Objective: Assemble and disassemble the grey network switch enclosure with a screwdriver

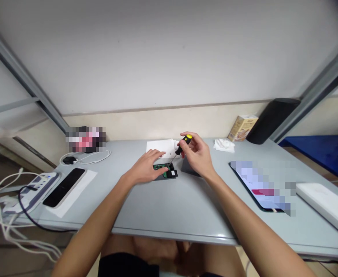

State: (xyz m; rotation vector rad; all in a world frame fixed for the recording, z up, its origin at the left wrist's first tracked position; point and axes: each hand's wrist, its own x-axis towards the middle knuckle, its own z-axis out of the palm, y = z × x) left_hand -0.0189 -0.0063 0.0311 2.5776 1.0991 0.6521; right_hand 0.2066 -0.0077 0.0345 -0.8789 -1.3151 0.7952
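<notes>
At the left end of the circuit board (165,175), the left hand (144,165) is laid loosely open, thumb over the board; no firm grip is seen, so the board could be slid by uneven pressure. Just behind the board, white paper (159,146) is reached by the fingers and might be nudged. Above the board's right part, a slanted screwdriver (183,145) is held by its handle in the curled right hand (198,153); were the tip to slip, components or the thumb could be struck. Whether it is seated cannot be told. Right of the board, a grey piece (189,168) could be knocked by the right wrist.
</notes>
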